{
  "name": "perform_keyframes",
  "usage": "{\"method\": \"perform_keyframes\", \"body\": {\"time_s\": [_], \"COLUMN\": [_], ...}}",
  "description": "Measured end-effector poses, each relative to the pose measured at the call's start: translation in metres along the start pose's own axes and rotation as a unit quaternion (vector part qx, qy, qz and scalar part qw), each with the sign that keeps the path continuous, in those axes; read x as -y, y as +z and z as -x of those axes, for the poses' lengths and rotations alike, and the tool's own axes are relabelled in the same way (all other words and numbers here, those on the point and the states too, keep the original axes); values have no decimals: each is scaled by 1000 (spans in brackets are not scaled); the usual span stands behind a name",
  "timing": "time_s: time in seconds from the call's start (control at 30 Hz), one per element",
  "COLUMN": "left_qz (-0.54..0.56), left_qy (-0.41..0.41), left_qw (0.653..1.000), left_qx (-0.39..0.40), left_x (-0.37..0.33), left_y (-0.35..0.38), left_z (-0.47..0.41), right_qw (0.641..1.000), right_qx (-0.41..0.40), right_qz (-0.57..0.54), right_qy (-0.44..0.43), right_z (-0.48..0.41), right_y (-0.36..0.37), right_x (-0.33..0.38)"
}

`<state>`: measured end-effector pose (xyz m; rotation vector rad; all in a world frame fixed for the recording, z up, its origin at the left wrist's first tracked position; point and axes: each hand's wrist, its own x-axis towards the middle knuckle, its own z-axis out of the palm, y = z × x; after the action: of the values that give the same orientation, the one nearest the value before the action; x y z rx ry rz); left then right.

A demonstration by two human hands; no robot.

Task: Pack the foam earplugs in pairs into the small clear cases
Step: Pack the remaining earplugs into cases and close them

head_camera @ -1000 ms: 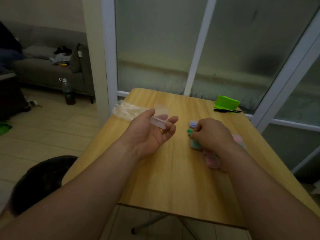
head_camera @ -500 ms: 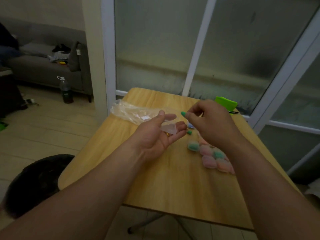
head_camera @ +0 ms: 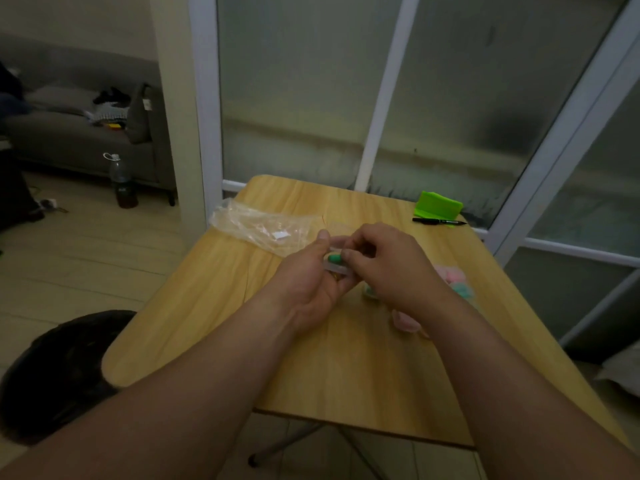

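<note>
We see right hand (head_camera: 384, 268), moments ago down at pastel pile (head_camera: 457, 282) on right, now raised against left hand (head_camera: 308, 282) above worktop (head_camera: 353, 368) middle. Right grip pinches green earplug (head_camera: 335, 259), tip at small clear case (head_camera: 334, 269) cradled in left grip (fingers curled round it). We judge insertion underway; pair incomplete.

A wooden worktop (head_camera: 346, 368) stands against frosted glass doors (head_camera: 301, 98) in white frames. At its far right corner lies a bright green object (head_camera: 438, 205), with a black pen (head_camera: 439, 221) just in front of it. A crumpled clear plastic bag (head_camera: 259, 228) lies at the far left. Beyond, a bottle (head_camera: 121, 181) stands on the floor before a grey sofa (head_camera: 69, 140).
</note>
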<state>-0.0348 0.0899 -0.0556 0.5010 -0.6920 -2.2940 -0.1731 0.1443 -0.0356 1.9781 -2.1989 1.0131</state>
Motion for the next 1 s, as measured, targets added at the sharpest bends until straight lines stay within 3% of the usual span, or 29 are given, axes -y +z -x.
{"method": "perform_keyframes", "body": {"time_s": [0.1,0.17,0.27,0.53,0.73,0.87,1.0], "left_qz": [6,-4,-12,-2,-7,-10,-13], "left_qy": [8,16,22,12,1,-8,-10], "left_qw": [1000,999,998,997,997,997,997], "left_qx": [-17,-35,-49,-74,-78,-80,-78], "left_x": [-3,-5,-7,-10,-12,-11,-11], "left_y": [1,0,-1,-2,-3,-3,1], "left_z": [-2,-4,-6,-6,-5,-5,-5], "right_qw": [993,987,989,972,957,963,984], "right_qx": [-27,-69,-90,13,-11,-22,-67], "right_qz": [-112,-126,-46,195,253,226,89], "right_qy": [36,67,105,128,144,147,138], "right_z": [-3,-8,-12,-14,-23,-22,-20], "right_y": [-7,-16,-18,15,22,22,3], "right_x": [-2,-10,-30,-48,-49,-50,-38]}}
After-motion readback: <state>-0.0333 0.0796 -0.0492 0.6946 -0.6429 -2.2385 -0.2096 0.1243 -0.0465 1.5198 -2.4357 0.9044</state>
